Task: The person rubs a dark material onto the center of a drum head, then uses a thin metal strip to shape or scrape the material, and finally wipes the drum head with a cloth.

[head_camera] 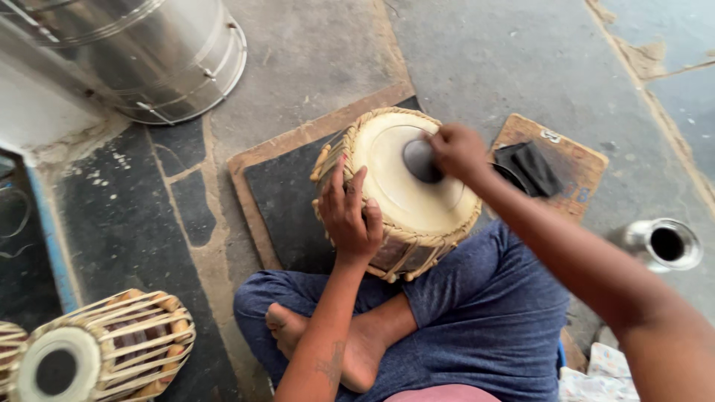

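A small hand drum with a cream skin head and laced sides rests tilted on my lap, above my crossed legs in blue trousers. My left hand grips its near left rim and lacing, fingers spread over the edge. With its fingers closed, my right hand presses on the dark round patch in the middle of the drum head; whether it holds something small there is hidden.
A second laced drum lies at bottom left. A large steel vessel stands at top left. A dark mat on a board lies under the drum. A wooden board with black cloth and a steel cup are at right.
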